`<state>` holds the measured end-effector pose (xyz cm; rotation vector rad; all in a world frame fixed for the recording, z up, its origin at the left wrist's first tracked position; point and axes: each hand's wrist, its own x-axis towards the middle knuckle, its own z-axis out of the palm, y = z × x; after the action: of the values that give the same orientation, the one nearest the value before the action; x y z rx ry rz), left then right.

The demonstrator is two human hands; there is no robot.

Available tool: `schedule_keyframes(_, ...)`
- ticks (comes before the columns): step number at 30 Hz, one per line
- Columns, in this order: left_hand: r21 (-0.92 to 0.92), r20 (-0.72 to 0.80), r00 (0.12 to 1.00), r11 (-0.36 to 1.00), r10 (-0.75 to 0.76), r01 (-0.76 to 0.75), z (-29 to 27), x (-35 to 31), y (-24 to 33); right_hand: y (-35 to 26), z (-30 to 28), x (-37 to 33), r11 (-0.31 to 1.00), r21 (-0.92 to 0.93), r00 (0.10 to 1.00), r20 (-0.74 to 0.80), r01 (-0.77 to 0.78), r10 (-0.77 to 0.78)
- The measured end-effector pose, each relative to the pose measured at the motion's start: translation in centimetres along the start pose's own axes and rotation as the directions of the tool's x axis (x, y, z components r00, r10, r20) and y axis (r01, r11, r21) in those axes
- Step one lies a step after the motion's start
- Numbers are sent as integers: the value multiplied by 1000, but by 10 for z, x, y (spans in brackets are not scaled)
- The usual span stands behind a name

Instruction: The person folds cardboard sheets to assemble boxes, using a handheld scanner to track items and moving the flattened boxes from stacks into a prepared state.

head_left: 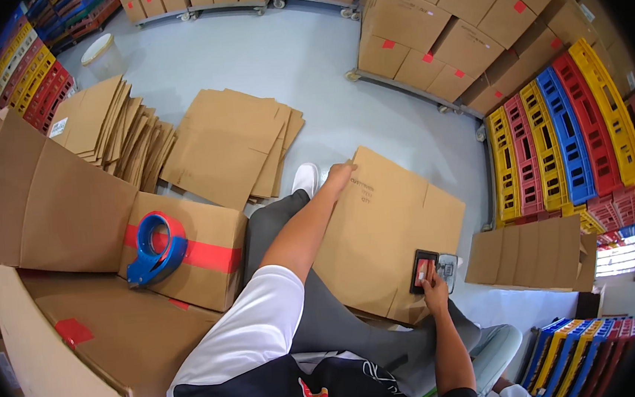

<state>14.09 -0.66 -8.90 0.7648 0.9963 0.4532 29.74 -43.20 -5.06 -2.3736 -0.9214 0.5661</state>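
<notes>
A flattened cardboard box (386, 223) lies across my lap and legs, with a small patch of dark print near its upper left edge. My left hand (342, 176) is closed on its far left corner, arm stretched out. At the near right edge of the cardboard sits a small open case, its black-rimmed tray holding a red ink pad (422, 271) and its grey lid (448, 272) folded to the right. My right hand (436, 295) is over the pad, fingers pinched together and pointing onto it. Whatever is between those fingertips is too small to make out.
At my left a blue and red tape dispenser (159, 248) rests on a red-taped carton (220, 240), beside a large open carton (83, 351). Flattened cardboard stacks (224, 146) lie ahead. Loaded trolleys (413, 83), colourful plastic crates (566, 134) and a white bucket (103, 57) stand around.
</notes>
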Motion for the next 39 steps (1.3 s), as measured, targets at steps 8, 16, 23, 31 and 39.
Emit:
schedule_keyframes(8, 269, 60, 997, 963, -43, 26, 14, 33, 29, 8, -7, -6, 998, -54, 999, 21, -39, 40)
schedule_keyframes(16, 418, 68, 990, 897, 125, -142, 21, 55, 5, 12, -6, -5, 997, -60, 999, 15, -38, 39)
schedule_keyframes(23, 202, 221, 975, 977, 23, -69, 26, 42, 16, 12, -7, -9, 994, -53, 996, -3, -94, 94)
schedule_keyframes(31, 106, 209, 963, 983, -170, 150, 32, 40, 34, 6, -6, -9, 998, -32, 998, -34, -62, 61)
schedule_keyframes(39, 49, 152, 987, 997, 47, -55, 27, 43, 23, 7, -4, -6, 994, -82, 997, 10, -75, 76)
